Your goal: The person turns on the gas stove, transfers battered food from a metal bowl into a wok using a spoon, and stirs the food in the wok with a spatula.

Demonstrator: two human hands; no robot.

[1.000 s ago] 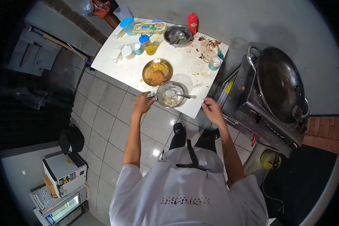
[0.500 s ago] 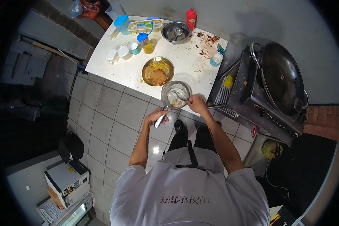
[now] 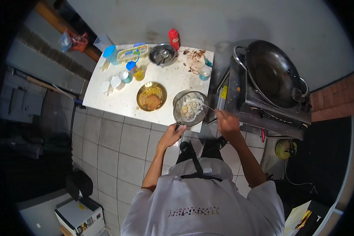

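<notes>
My left hand (image 3: 171,136) is closed on the handle of a saucepan (image 3: 178,119), near the table's front right corner. Sliced pale pieces in white sauce (image 3: 190,108) lie inside the pan. In my right hand (image 3: 227,121) is the end of a thin spoon (image 3: 207,105), whose other end reaches into the pan. To the pan's left, a gold-coloured plate (image 3: 139,103) holds a fried flat piece and yellow strips.
A metal bowl (image 3: 150,58), red bottle (image 3: 174,38), blue-capped bottle (image 3: 138,73), white containers (image 3: 116,82) and small jar (image 3: 204,73) stand on the table (image 3: 96,94). At right, a large wok (image 3: 269,72) sits on a stove (image 3: 244,92).
My right hand has come over to the pan and taken hold of the spoon. My left hand still holds the handle, and the pan now looks nearer and further right of the plate.
</notes>
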